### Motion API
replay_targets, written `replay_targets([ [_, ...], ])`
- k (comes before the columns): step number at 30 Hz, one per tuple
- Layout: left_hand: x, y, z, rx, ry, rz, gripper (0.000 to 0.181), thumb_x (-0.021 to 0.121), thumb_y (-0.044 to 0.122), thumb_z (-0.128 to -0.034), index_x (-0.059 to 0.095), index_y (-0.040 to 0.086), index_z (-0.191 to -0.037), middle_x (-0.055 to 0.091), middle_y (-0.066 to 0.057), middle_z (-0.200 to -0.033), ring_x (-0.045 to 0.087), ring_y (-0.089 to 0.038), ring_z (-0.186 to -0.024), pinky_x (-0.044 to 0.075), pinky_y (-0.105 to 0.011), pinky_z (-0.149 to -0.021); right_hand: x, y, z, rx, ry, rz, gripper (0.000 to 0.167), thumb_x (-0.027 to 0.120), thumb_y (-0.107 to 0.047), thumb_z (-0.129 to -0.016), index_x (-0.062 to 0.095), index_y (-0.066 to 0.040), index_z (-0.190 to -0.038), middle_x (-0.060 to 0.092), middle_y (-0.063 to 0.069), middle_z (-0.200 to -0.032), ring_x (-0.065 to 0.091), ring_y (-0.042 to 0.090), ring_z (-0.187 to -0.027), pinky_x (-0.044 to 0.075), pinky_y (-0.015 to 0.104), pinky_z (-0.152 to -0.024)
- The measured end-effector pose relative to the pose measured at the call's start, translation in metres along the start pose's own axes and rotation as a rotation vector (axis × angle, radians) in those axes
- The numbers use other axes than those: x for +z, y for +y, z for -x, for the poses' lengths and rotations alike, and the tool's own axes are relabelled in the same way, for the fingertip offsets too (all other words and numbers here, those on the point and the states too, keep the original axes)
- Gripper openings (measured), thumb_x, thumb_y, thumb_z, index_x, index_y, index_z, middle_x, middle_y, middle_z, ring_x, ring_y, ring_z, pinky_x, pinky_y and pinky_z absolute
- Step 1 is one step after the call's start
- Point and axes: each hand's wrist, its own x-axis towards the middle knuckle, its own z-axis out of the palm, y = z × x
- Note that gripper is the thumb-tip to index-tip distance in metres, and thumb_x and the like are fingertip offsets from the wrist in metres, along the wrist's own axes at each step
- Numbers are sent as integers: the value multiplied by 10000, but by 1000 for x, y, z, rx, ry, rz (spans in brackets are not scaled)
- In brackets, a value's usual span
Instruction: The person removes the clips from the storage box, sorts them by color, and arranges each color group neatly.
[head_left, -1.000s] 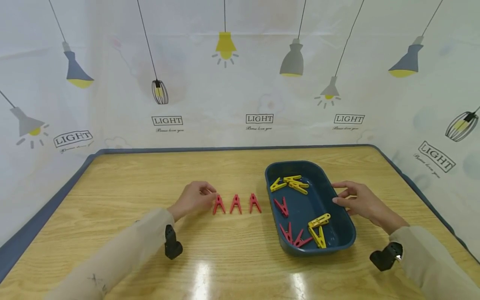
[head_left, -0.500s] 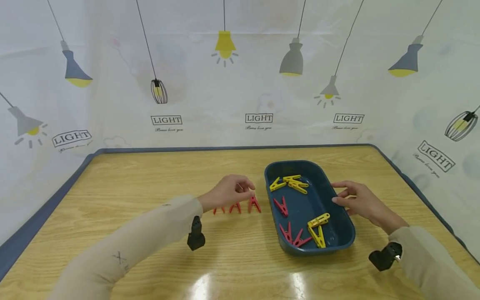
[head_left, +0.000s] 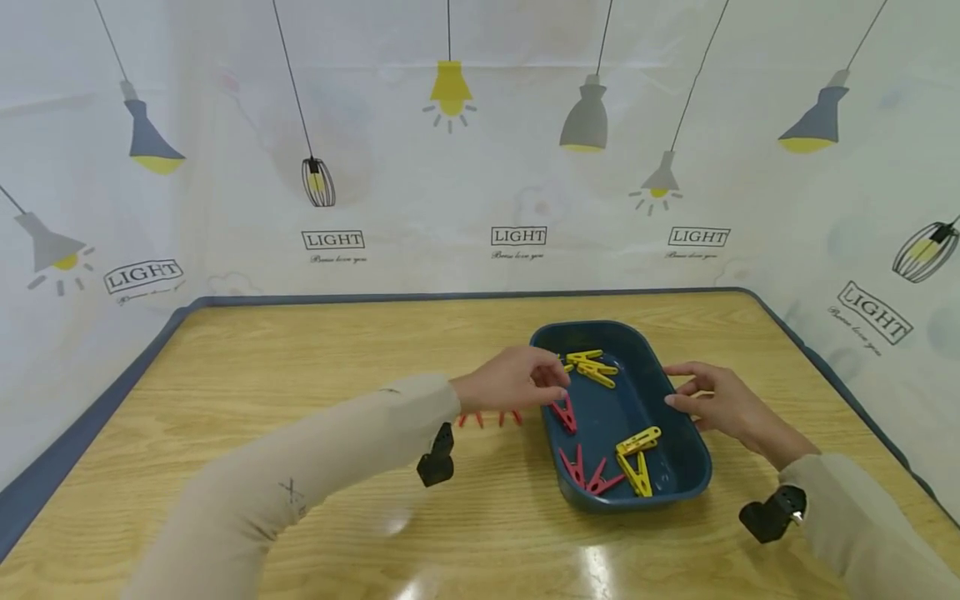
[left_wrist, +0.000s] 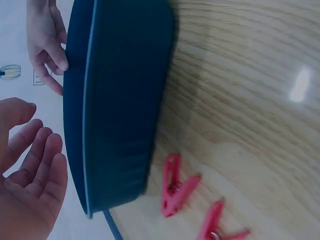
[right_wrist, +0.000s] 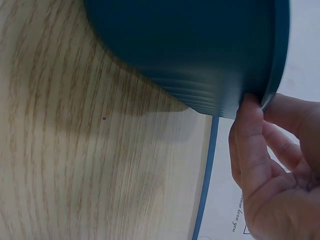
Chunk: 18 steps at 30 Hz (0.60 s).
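A dark blue plastic tub [head_left: 609,412] stands on the table with several yellow clothespins [head_left: 597,375] and red clothespins [head_left: 567,418] inside. Over its left rim hovers my left hand [head_left: 517,379], fingers loosely bent; in the left wrist view the left hand [left_wrist: 32,172] holds nothing. My right hand [head_left: 727,410] pinches the tub's right rim; the right wrist view shows the right hand [right_wrist: 280,172] with fingers and thumb on either side of the edge. Left of the tub, red clothespins [left_wrist: 177,187] lie on the table, partly hidden by the left hand and forearm in the head view.
The wooden table [head_left: 315,350] is bordered by a dark blue edge. Behind and beside it hangs a pale backdrop [head_left: 420,183] printed with lamps. Black wrist cameras are strapped to both sleeves.
My left hand has moved right, from beside the leftmost red clothespin on the table, past the others, to over the tub's left rim. The right hand and tub have stayed put.
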Motion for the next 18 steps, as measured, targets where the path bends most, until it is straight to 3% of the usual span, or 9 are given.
replay_targets([
  [5,2,6,-18,38,-84,-82,179,584,188,-863,620,100,-1015,613,48,-891,549,-19,-789,431,-153,-719,-1,1,0,2,-4,-10,536,559,-189,-881,344,12,-1328,530,150,-955,549,220,-805,507,369,-656],
  [12,2,6,-36,17,-213,-124,256,578,193,-867,587,83,-1098,584,-47,-1041,546,-79,-897,425,-172,-760,-2,5,-1,0,-1,-11,545,569,-212,-874,352,3,-1325,529,147,-956,553,224,-814,507,377,-658],
  [18,5,-5,-50,31,-249,-128,316,580,195,-865,564,58,-1149,560,-88,-1130,524,-120,-989,403,-187,-819,-2,3,-1,-9,-9,-7,542,567,-205,-875,352,6,-1325,526,153,-961,549,230,-815,507,373,-650],
])
